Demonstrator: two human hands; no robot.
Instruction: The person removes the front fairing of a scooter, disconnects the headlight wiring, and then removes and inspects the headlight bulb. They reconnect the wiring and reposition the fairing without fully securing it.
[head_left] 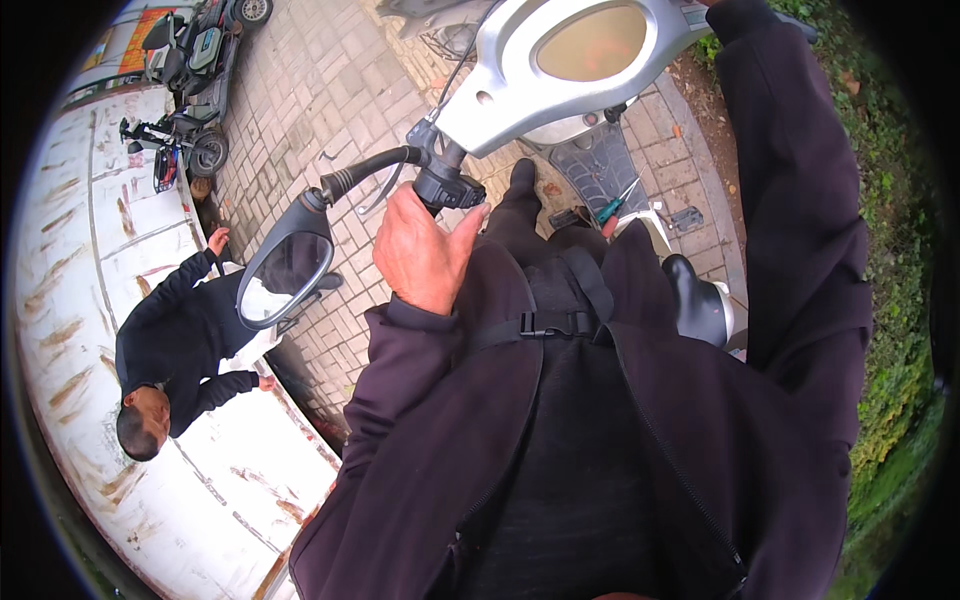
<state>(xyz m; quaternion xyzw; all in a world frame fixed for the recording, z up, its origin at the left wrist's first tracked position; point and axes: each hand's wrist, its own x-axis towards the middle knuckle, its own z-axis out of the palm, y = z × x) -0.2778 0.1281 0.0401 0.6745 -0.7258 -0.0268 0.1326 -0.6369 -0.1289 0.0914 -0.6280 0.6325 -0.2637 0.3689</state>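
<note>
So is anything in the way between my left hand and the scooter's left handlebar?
Nothing visible: your left hand is on the left handlebar, right by the black switch housing. The mirror sits off to the left, not between them.

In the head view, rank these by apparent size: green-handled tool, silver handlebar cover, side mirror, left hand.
Largest to smallest:
1. Silver handlebar cover
2. Side mirror and left hand: too alike to rank
3. Green-handled tool, down by the footboard
</note>
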